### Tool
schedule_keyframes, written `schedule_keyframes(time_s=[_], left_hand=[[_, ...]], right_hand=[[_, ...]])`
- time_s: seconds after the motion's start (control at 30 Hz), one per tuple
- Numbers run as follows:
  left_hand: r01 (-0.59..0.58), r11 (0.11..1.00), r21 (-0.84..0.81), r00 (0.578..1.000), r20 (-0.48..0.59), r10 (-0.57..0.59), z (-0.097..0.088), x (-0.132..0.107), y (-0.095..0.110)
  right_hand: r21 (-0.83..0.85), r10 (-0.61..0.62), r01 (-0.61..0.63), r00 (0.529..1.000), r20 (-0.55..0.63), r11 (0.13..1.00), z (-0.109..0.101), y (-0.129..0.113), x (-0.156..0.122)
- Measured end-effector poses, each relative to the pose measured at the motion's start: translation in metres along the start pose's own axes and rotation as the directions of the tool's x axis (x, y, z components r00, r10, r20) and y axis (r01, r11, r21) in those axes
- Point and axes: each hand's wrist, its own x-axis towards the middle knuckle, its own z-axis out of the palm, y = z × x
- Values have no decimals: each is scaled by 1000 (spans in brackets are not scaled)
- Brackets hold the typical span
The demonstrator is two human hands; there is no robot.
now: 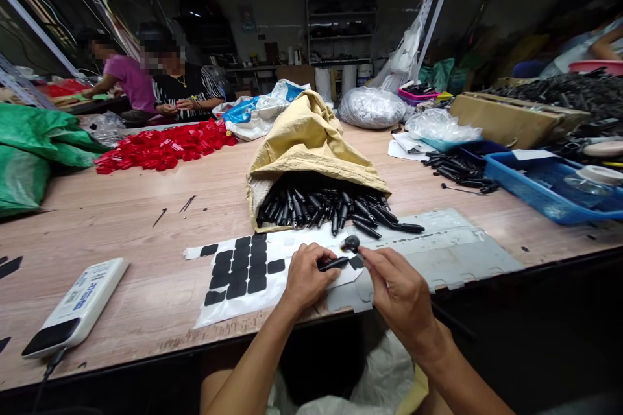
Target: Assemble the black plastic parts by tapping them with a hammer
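Note:
My left hand (309,274) is closed round a black pen-shaped tube (334,264), its end pointing right. My right hand (402,295) pinches a small black piece with a rounded head (350,244); its exact kind cannot be made out. The two held pieces are close together but apart. Under and beside my left hand lies a white backing sheet (287,285) bearing rows of black square stickers (238,266). Just beyond my hands, a yellow woven sack (311,133) lies with its mouth towards me, spilling many black pen-shaped tubes (316,207).
A white power bank (78,305) with a cable lies at left. Red parts (165,142) are heaped beyond it, near two seated people. At right stand a blue tray (545,188) and a cardboard box (511,120). A grey board (452,249) lies along the table edge.

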Motion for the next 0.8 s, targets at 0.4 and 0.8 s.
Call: schedule_keyframes(time_s=[0.4, 0.8], left_hand=[[-4, 1000, -24, 1000, 24, 5, -6, -1, 3], [-5, 996, 85, 999, 36, 2, -3, 0, -2]], right_hand=[[-194, 67, -52, 995, 73, 980, -1, 50, 6], [-261, 3, 23, 995, 98, 965, 11, 68, -1]])
